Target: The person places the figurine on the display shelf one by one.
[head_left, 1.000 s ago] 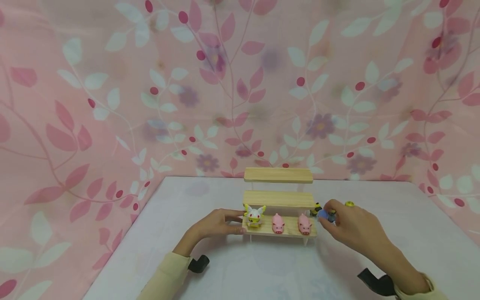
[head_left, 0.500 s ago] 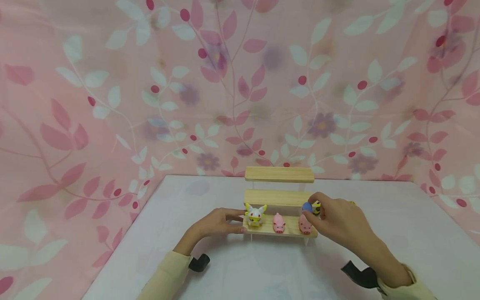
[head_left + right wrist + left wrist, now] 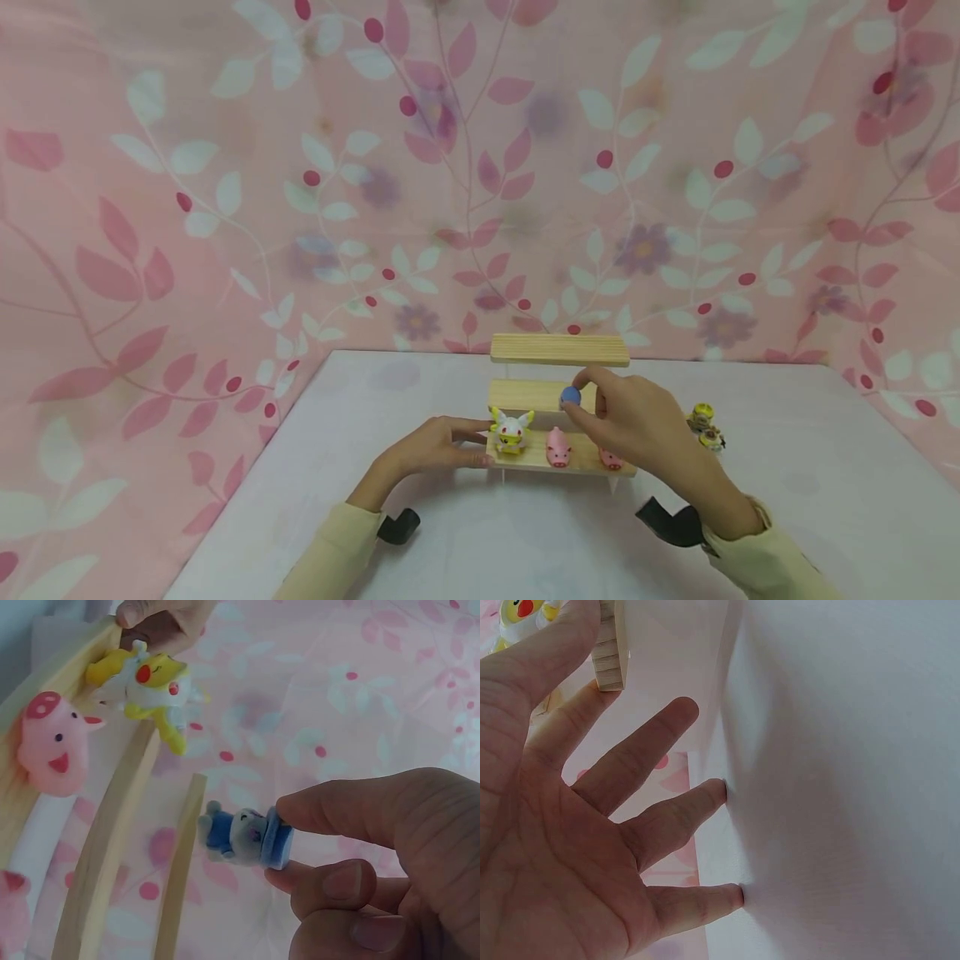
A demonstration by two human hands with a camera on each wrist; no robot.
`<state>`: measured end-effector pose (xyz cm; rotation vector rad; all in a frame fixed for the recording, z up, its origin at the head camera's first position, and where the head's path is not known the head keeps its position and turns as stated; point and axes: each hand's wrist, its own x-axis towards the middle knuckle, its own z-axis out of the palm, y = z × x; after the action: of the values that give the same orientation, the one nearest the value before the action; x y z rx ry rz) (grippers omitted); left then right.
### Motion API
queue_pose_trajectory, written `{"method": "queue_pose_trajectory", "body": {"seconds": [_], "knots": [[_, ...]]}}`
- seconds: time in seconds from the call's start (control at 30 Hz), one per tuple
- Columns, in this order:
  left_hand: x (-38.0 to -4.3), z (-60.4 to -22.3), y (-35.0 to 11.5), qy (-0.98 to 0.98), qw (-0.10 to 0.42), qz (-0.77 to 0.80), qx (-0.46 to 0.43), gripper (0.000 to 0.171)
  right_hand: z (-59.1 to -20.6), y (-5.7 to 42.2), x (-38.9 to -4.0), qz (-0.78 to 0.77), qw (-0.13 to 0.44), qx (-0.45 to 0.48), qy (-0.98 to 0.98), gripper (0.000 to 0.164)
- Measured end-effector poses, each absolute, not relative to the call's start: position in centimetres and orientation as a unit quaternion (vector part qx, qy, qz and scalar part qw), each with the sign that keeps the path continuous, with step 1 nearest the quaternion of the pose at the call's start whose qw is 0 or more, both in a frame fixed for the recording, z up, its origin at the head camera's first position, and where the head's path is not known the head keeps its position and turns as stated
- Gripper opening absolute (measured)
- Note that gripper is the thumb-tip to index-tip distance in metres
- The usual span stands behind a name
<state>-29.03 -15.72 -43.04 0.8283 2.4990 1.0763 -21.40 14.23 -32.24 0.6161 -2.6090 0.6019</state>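
My right hand (image 3: 637,417) pinches a small figurine (image 3: 244,836) with a blue hat and blue body by its hat, between thumb and forefinger. In the head view it is over the middle tier of a three-tier wooden display shelf (image 3: 558,348), apparently not touching it. At the shelf's left end my left hand (image 3: 435,446) grips the bottom plank with thumb and forefinger, its other fingers spread. On that plank stand a yellow-and-white figurine (image 3: 511,433), a pink pig (image 3: 557,448) and a second pink pig (image 3: 611,458), partly covered by my right hand.
Small yellowish figurines (image 3: 702,414) stand on the white-covered table (image 3: 420,542) right of the shelf, behind my right wrist. A pink floral cloth (image 3: 480,167) hangs behind the table.
My right hand has carried the blue-hatted figurine leftward and up, from beside the shelf to over its middle tier. The yellowish figurines at right are now uncovered. The left hand keeps its place.
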Motion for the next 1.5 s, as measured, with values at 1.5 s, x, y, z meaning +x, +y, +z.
{"method": "queue_pose_trajectory", "body": {"seconds": [1.5], "knots": [[-28.7,-42.4,-15.6,0.864,0.157,0.386,0.284,0.062,-32.8,7.7,-27.4,0.239,0.078,0.229,-0.940,0.027]]}}
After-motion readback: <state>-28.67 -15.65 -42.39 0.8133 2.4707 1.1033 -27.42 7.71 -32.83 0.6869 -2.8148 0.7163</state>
